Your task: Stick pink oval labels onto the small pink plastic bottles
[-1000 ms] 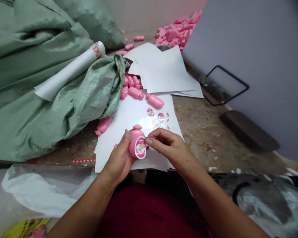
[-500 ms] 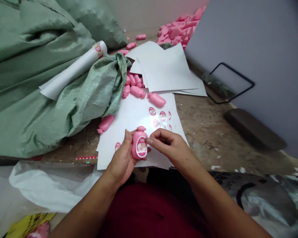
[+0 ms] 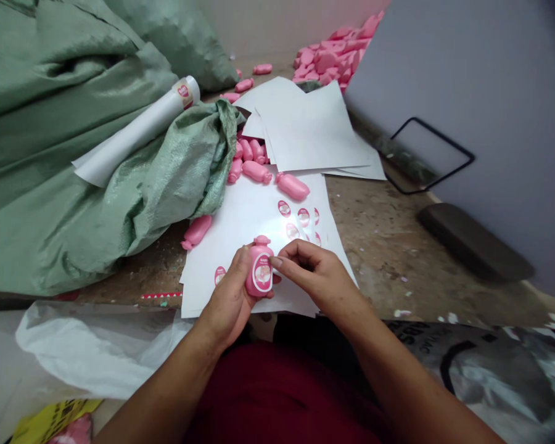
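My left hand (image 3: 234,290) is wrapped round a small pink plastic bottle (image 3: 254,287), held upright above the white sheets. An oval white-rimmed sticker (image 3: 262,272) with "BABY" lettering lies against the bottle's front. My right hand (image 3: 312,268) comes in from the right, thumb and forefinger pinched at the sticker's right edge; its other fingers are curled. Below them is a sticker sheet (image 3: 250,216) with a few oval stickers (image 3: 292,231) still on it. Two more pink bottles (image 3: 292,186) rest at the sheet's far edge, and another (image 3: 197,232) lies to the left.
A green woven sack (image 3: 185,166) fills the left, pink bottles spilling at its mouth. On it rests a rolled white sheet (image 3: 139,135). White papers (image 3: 309,129) lie behind, with a heap of pink pieces (image 3: 335,55) beyond. A grey panel (image 3: 490,80) stands right.
The bottle has turned slightly in my left hand, whose thumb has shifted nearer to the bottle. My right hand stays at the sticker's edge, almost unmoved.
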A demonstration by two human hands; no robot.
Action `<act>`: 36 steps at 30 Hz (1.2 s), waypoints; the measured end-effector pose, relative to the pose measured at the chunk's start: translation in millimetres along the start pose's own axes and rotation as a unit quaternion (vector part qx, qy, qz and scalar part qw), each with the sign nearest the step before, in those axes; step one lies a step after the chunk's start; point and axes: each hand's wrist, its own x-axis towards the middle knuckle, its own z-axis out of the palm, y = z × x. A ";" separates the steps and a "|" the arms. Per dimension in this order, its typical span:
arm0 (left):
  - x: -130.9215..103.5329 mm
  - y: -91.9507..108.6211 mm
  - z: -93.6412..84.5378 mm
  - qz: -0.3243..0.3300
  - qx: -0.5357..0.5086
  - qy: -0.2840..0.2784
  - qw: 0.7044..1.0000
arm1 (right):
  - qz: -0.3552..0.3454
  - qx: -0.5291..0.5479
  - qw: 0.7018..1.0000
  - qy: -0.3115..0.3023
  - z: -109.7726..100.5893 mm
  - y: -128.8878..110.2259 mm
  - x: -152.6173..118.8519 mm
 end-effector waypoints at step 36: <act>-33.0 80.8 -107.7 0.222 0.699 0.214 0.645 | -0.123 -0.238 0.963 0.003 15.3 17.4 2.6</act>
